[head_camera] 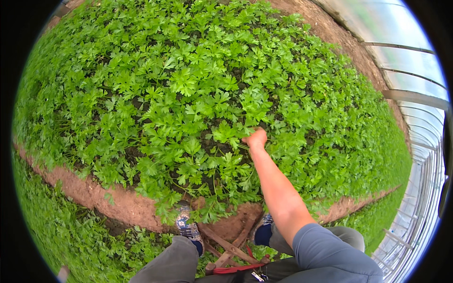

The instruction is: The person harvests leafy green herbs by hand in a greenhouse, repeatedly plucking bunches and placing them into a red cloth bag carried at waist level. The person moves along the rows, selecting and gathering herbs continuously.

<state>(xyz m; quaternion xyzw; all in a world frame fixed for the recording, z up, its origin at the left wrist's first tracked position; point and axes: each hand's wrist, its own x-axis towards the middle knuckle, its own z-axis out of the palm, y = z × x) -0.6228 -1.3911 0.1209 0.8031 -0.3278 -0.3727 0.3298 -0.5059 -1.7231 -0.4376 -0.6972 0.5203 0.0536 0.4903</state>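
Note:
My right hand (pixel 256 138) reaches into a dense bed of leafy green plants (pixel 184 82) that look like celery or parsley. Its fingers are closed around a few thin green stems (pixel 242 145), whose leaves spread to the left of the hand. The fingertips are partly hidden by foliage. Dark soil shows between the plants just left of the hand. My left hand is out of view.
A wooden folding stool (pixel 230 247) with a red strap stands between my patterned shoes (pixel 187 226). A bare earth ridge (pixel 116 205) crosses before my feet, with more plants (pixel 70 237) behind it. Greenhouse film on ribs (pixel 417 95) curves along the right.

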